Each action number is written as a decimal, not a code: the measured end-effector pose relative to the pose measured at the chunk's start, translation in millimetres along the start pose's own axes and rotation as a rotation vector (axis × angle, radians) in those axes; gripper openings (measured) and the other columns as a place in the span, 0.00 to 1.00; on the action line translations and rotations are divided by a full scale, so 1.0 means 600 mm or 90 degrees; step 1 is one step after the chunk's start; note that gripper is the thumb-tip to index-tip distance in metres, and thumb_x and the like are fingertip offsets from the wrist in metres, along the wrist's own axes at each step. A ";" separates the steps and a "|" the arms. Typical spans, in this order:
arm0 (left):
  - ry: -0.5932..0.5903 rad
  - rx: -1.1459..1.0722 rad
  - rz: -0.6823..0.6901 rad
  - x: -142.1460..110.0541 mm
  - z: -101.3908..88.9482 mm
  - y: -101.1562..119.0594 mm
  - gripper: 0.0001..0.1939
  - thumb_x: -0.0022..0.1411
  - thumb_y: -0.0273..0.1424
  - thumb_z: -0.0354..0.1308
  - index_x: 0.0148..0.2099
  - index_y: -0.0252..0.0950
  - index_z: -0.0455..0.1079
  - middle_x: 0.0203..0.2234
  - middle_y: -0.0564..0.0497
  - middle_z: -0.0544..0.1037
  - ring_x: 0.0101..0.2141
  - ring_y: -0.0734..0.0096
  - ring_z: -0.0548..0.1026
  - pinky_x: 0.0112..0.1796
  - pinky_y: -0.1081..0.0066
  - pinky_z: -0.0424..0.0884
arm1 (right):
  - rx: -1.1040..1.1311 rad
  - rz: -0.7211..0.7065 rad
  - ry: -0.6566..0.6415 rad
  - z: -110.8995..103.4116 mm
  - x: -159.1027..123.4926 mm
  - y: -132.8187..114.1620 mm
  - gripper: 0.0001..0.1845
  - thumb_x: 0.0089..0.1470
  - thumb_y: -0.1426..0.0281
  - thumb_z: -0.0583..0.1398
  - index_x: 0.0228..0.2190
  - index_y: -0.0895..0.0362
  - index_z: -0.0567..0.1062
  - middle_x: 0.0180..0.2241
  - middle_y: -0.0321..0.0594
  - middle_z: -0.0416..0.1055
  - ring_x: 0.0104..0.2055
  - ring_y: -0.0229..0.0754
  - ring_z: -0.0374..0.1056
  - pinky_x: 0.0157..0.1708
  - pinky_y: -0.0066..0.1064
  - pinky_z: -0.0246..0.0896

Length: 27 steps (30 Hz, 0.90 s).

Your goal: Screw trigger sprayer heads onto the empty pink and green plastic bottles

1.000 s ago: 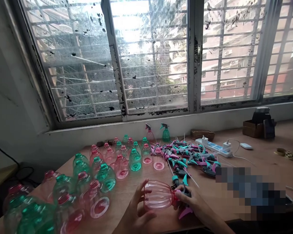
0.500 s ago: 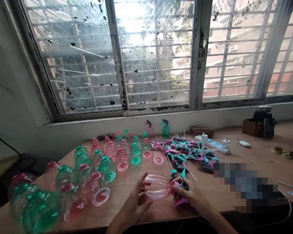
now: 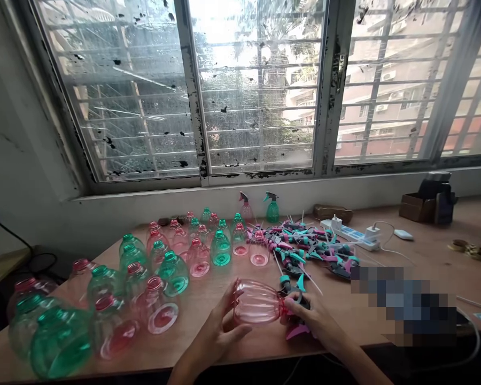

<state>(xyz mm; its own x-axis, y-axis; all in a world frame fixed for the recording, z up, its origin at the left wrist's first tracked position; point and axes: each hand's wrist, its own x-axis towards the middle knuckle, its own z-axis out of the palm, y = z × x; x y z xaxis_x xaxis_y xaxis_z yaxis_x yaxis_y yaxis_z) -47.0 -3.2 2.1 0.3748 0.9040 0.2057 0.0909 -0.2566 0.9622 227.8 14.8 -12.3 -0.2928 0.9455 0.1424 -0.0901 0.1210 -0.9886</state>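
A clear pink bottle (image 3: 256,302) lies sideways between my hands, above the front part of the table. My left hand (image 3: 220,329) is curved round its base end, thumb below and fingers behind. At the neck, my right hand (image 3: 315,318) grips a black and pink trigger spray head (image 3: 299,330), its thumb on top. The spray head sits against the bottle's mouth; my fingers partly hide the joint, so how far it is screwed on cannot be seen. Just behind my right hand lies a teal and black spray head (image 3: 285,283).
Several pink and green open bottles, such as a green bottle (image 3: 221,248), stand at the left. A pile of spray heads (image 3: 304,243) lies behind. Two assembled spray bottles, one a green spray bottle (image 3: 272,208), stand by the wall. A power strip (image 3: 355,235) lies at the right.
The view has shifted slightly. My hands still hold the bottle and spray head, with the right fingers moved a little round the neck.
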 end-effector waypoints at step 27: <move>0.019 0.091 0.041 -0.005 -0.003 -0.004 0.42 0.64 0.44 0.62 0.72 0.55 0.43 0.71 0.48 0.56 0.62 0.48 0.67 0.63 0.50 0.62 | -0.030 -0.011 -0.004 0.008 0.002 0.002 0.25 0.54 0.46 0.63 0.26 0.57 0.74 0.19 0.35 0.75 0.22 0.39 0.68 0.26 0.29 0.60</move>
<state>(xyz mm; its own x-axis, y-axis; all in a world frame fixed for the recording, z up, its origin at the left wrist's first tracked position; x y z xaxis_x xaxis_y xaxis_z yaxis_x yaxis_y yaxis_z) -49.7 -4.5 -0.4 0.3565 0.8934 0.2733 0.1983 -0.3582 0.9124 222.7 14.5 -13.1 -0.2970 0.9414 0.1601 -0.0502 0.1520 -0.9871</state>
